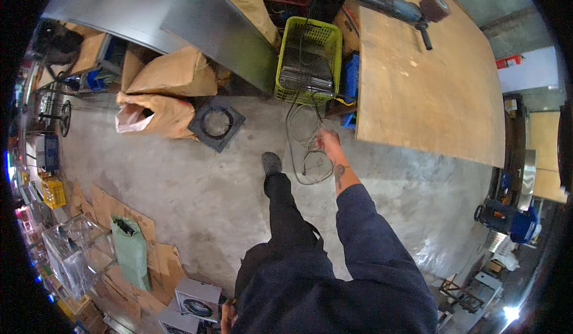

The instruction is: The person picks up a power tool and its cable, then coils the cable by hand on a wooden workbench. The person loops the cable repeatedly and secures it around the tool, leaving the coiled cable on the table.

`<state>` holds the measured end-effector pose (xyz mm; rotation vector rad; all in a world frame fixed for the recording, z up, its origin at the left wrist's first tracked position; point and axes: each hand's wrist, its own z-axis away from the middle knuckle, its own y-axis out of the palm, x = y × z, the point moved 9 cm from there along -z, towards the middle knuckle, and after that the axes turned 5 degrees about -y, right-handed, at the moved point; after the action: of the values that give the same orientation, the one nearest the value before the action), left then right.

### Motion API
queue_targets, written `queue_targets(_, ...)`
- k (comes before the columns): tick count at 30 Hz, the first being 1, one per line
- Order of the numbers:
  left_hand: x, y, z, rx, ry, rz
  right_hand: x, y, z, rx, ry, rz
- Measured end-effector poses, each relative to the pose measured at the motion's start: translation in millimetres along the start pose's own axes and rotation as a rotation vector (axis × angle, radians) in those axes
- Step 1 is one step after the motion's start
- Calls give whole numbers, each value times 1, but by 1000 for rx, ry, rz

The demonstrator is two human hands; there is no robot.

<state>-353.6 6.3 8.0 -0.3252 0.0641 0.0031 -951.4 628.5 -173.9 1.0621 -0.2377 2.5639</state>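
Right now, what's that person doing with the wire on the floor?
A person in dark blue work clothes stretches the right hand down to a coiled cable hanging beside the plywood table. The fingers seem to touch it; a firm grip can't be made out. An angle grinder lies on the table. The left hand stays low by the body.

Matt pale plywood tabletop (430, 89), lime plastic lattice crate (308, 59), dull brushed sheet-metal panels (221, 26), creased brown paper sacks (173, 74), rough stained concrete floor (179, 185), thin grey rubbery cable (307, 155).
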Motion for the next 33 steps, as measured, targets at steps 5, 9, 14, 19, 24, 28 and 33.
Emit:
queue_targets(5,-55,14,56,12,-210,43,74,8,-94,-413,-15,-492)
queue_targets(9,-108,22,75,2,-230,67,93,15,-134,-602,21,-845)
queue_targets(14,-177,20,56,15,-108,60,102,133,-143,101,-99,-23)
queue_targets(19,-300,17,15,-88,258,-27,63,233,-60,-10,119,-340)
queue_targets(24,-531,109,93,-41,656,-220,50,252,99,137,169,-226)
queue_targets(28,-592,192,131,-92,1242,-714,100,236,229,335,181,-258)
queue_targets(33,-552,250,116,461,967,-802,158,177,300,547,13,-198)
